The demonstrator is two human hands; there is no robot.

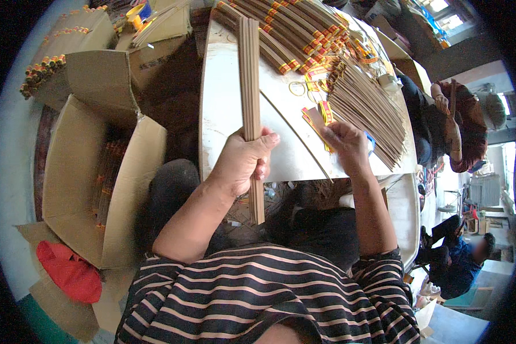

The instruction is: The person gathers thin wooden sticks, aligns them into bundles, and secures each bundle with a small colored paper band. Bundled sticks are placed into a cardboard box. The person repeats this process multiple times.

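Observation:
My left hand [239, 160] is wrapped round a bundle of brown incense sticks [249, 74], held upright over the near edge of the white table [223, 114]. The bundle has no band round it. My right hand [350, 143] pinches a red and yellow paper band [314, 117] by its end; part of it is hidden behind the fingers. Beside that hand, a fan of loose incense sticks [372, 109] lies on the table. Between my hands, one single stick [295, 135] lies slantwise. More red and yellow paper bands [318, 77] are scattered beyond.
Banded incense bundles [292, 28] are piled at the table's far side. At left stands an open cardboard box [69, 172] with bundles inside, near a red bag [69, 272]. More bundles [69, 37] lie at far left. Two people [470, 126] sit at right.

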